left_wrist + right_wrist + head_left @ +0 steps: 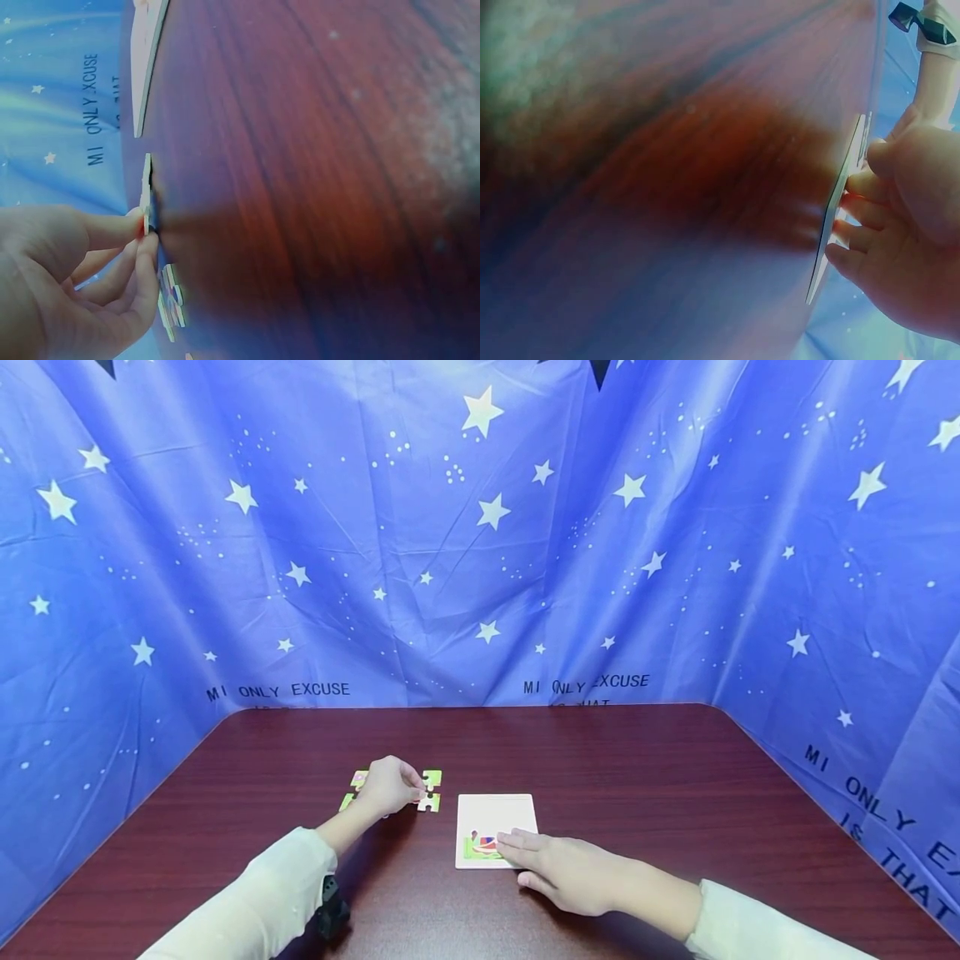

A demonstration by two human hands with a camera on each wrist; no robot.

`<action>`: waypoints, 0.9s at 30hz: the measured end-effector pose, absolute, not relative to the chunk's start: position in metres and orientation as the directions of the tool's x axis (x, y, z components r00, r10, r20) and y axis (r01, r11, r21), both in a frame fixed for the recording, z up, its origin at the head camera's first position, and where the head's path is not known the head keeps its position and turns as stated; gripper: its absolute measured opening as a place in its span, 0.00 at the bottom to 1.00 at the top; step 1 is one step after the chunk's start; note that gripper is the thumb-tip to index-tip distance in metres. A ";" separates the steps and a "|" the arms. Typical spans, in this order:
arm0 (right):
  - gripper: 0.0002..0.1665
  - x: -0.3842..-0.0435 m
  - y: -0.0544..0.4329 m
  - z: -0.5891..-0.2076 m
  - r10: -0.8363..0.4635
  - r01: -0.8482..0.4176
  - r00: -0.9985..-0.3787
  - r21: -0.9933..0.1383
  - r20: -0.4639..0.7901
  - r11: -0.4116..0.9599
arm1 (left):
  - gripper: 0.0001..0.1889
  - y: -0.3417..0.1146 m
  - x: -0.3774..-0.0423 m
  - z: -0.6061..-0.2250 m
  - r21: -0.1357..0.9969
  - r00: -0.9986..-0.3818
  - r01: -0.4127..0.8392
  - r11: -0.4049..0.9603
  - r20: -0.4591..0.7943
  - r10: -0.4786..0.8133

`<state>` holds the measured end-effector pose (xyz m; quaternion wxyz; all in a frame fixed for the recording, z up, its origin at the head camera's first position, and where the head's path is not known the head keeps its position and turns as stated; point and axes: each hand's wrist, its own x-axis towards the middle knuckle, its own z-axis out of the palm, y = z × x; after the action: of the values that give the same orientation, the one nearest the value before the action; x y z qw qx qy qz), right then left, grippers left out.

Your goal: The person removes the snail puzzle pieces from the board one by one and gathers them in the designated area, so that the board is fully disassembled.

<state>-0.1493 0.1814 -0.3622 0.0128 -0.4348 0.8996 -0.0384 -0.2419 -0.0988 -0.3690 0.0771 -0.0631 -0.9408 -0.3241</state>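
Note:
My left hand (387, 787) is over a small group of green-edged jigsaw puzzle pieces (432, 777) left of centre on the table. Between its thumb and fingertips it pinches one puzzle piece (147, 184), seen edge-on in the left wrist view; the printed side is hidden. To the right lies a square white puzzle board (495, 814). A colourful picture section (480, 845) with green at its base fills the board's lower left. My right hand (573, 872) rests on the board's lower right, its fingers (864, 214) extended over the picture and covering part of it.
The dark red-brown wooden table (637, 768) reaches back to a blue star-patterned curtain (420, 543), which also hangs along both sides. Other puzzle pieces (171, 296) lie beneath and beside the left hand. A black device (332, 908) is strapped at the left wrist.

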 end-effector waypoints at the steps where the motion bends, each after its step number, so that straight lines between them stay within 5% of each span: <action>1: 0.27 -0.149 0.181 -0.362 -0.784 -0.782 -0.620 -0.081 0.012 0.617 | 0.04 -0.098 -0.242 -0.370 0.587 -0.976 0.184 0.788 0.203 0.077; 11: 0.27 -0.149 0.182 -0.363 -0.789 -0.787 -0.614 -0.088 0.023 0.610 | 0.07 -0.094 -0.239 -0.373 0.475 -0.937 0.300 0.827 0.311 0.161; 27: 0.27 -0.150 0.184 -0.364 -0.793 -0.792 -0.609 -0.080 0.025 0.605 | 0.05 -0.091 -0.238 -0.370 0.454 -0.935 0.302 0.838 0.313 0.168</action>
<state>-0.1500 0.1838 -0.3635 0.0064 -0.4423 0.8959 -0.0415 -0.2384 -0.0915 -0.3698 0.1312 -0.1239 -0.9497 -0.2559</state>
